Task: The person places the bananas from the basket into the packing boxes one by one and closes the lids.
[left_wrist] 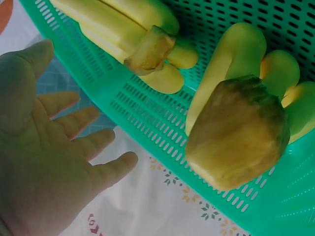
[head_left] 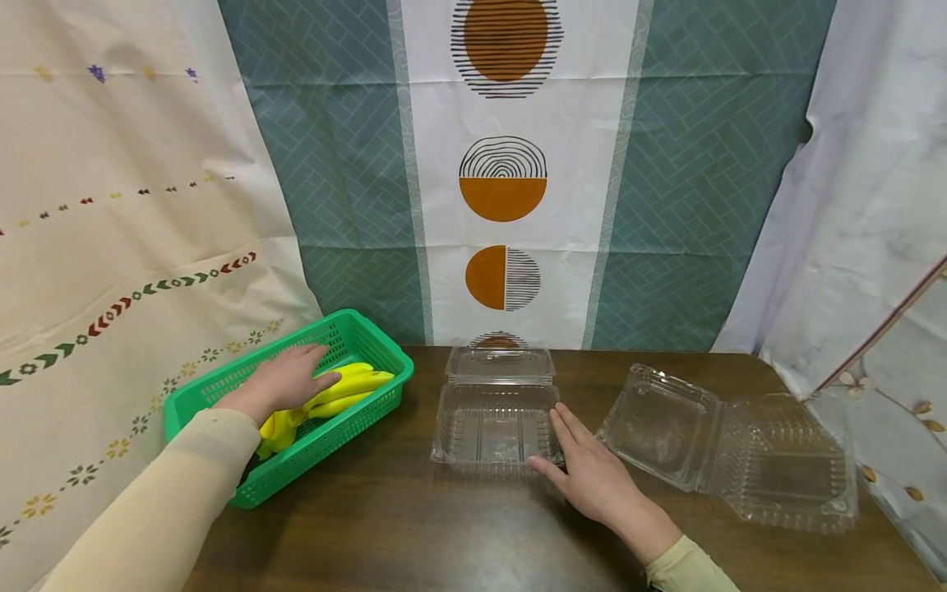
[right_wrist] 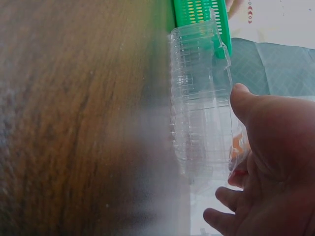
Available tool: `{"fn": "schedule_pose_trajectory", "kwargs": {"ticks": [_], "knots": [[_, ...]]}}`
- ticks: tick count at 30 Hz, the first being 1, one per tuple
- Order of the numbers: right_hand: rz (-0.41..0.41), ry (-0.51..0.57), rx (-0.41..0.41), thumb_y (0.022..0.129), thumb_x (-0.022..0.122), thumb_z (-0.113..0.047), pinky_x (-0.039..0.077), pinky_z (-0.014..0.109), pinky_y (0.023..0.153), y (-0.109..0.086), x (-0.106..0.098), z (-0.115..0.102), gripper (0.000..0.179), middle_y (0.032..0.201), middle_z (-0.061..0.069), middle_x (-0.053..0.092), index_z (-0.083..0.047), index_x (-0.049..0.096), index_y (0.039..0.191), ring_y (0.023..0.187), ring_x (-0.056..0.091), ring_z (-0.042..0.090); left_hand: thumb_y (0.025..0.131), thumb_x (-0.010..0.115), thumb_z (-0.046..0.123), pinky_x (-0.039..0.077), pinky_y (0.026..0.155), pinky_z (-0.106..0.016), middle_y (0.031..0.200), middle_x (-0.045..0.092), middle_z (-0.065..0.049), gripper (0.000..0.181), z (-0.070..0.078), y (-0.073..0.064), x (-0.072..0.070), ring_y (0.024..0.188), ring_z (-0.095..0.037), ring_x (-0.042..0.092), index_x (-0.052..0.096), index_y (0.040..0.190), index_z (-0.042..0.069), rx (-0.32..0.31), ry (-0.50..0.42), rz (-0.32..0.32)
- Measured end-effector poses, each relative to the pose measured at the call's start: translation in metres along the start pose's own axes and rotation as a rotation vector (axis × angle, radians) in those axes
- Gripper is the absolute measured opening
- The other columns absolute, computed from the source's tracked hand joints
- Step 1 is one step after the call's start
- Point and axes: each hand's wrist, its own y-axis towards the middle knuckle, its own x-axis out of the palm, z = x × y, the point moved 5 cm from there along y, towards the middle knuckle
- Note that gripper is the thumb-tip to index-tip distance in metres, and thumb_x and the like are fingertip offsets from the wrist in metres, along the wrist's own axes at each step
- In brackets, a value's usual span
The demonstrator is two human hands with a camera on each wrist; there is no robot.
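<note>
Near the bananas [head_left: 355,384], left grip [head_left: 287,380] outspread.

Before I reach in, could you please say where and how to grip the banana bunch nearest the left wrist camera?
I'd probably take the banana bunch by its thick stem, from above: it lies uncovered, while walls of the green basket bar the sides.

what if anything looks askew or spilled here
The open clear container on the right lies askew on the table, while the middle container sits roughly square to the table's back edge. I see nothing spilled.
</note>
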Motion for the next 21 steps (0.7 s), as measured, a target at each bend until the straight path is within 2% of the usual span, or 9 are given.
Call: {"fn": "schedule_pose_trajectory", "kwargs": {"ticks": [5,11,21], "knots": [[0.0,0.003,-0.001,0.109,0.064,-0.059,0.033,0.068,0.124,0.0,0.001,0.0,0.094,0.183,0.016,0.015,-0.003,0.025,0.175,0.165,0.024,0.041,0.114,0.059,0.046,0.026,0.118,-0.082,0.169,0.032,-0.04,0.081,-0.005,0.002,0.004,0.154,-0.063,0.029,0.036,0.165,-0.013,-0.002,-0.028,-0.031],[-0.002,0.007,0.004,0.109,0.063,-0.06,0.033,0.069,0.124,0.001,0.001,-0.001,0.095,0.184,0.014,0.015,-0.004,0.025,0.175,0.165,0.024,0.041,0.113,0.062,0.045,0.031,0.119,-0.078,0.166,0.034,-0.042,0.082,-0.008,0.003,0.006,0.152,-0.063,0.033,0.038,0.163,-0.014,0.016,-0.035,-0.05],[-0.001,0.008,0.009,0.108,0.063,-0.062,0.033,0.068,0.124,-0.001,0.001,0.0,0.096,0.184,0.014,0.015,-0.004,0.024,0.175,0.166,0.024,0.04,0.113,0.064,0.042,0.033,0.119,-0.076,0.165,0.037,-0.041,0.079,-0.005,0.01,0.011,0.152,-0.062,0.035,0.039,0.162,-0.015,0.044,-0.032,-0.074]]}}
